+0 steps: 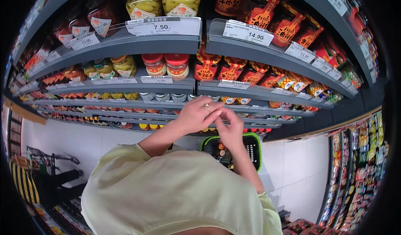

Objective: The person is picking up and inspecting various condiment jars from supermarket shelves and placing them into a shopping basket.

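Note:
My left hand [197, 116], with a ring on one finger, reaches in from the left before the shelves. Its fingers are bent and pressed together, meeting the fingertips of my right hand [230, 130]. My right hand is also closed, fingers curled against the left ones. No object shows between them, though part of the fingers is hidden. Below my right forearm stands a black shopping basket with a green rim [260, 149], partly covered by my arm. Inside it are dark-looking jars or packages [222, 153].
Shelves [163, 47] curve across in front, stocked with pickle jars [180, 1], red-lidded jars [177, 65] and orange-labelled sauce jars [288, 28]. A shopping cart [46, 159] and a person in dark trousers [58, 189] are at left. Packed shelves [355, 168] line the right.

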`<state>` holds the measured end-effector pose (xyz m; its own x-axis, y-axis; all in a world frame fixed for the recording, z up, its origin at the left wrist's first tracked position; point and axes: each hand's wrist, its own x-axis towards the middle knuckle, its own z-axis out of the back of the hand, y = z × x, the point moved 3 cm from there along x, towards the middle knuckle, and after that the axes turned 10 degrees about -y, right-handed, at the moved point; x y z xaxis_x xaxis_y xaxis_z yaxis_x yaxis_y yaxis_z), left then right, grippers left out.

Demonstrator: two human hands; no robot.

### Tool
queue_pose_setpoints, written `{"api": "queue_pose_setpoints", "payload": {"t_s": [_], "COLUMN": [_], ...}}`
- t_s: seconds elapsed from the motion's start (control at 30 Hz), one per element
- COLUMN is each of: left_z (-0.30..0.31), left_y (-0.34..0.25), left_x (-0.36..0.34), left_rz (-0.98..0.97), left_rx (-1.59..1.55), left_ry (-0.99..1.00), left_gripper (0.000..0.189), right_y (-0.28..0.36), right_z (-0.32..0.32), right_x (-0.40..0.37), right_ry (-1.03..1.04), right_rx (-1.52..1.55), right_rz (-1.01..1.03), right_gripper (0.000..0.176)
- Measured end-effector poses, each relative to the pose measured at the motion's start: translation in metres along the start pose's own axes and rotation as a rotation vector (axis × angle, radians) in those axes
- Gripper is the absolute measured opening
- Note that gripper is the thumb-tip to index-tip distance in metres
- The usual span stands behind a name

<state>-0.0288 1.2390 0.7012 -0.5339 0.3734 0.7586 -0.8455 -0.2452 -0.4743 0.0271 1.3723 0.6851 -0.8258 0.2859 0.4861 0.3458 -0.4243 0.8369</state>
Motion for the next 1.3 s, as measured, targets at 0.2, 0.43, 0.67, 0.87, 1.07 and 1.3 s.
{"api": "queue_pose_setpoints", "payload": {"t_s": [0.2,0.43,0.67,0.87,1.07,1.3], "left_z": [0.079,0.186,0.206,0.190,0.164,0.151], "left_y": [0.013,0.024,0.030,0.019,0.016,0.013], "left_x": [0.056,0.078,0.112,0.120,0.123,0.121], "left_rz": [-0.399,-0.583,-0.556,-0.554,-0.475,-0.427], "left_rx": [0.011,0.138,0.303,0.294,0.503,0.547], "left_ry": [-0.220,-0.514,-0.704,-0.612,-0.555,-0.556], "left_gripper": [0.029,0.028,0.036,0.036,0.043,0.046], "right_y": [0.084,0.145,0.192,0.206,0.193,0.168], "right_z": [-0.041,-0.098,-0.102,-0.096,-0.089,-0.085], "right_x": [0.047,0.080,0.128,0.148,0.177,0.180], "right_ry": [-0.118,-0.263,-0.549,-0.650,-0.331,-0.275], "right_rx": [-0.021,-0.137,-0.494,-0.565,-0.490,-0.104], "right_rz": [0.380,0.724,1.096,0.917,0.196,0.242], "right_gripper": [0.028,0.026,0.037,0.042,0.045,0.056]}}
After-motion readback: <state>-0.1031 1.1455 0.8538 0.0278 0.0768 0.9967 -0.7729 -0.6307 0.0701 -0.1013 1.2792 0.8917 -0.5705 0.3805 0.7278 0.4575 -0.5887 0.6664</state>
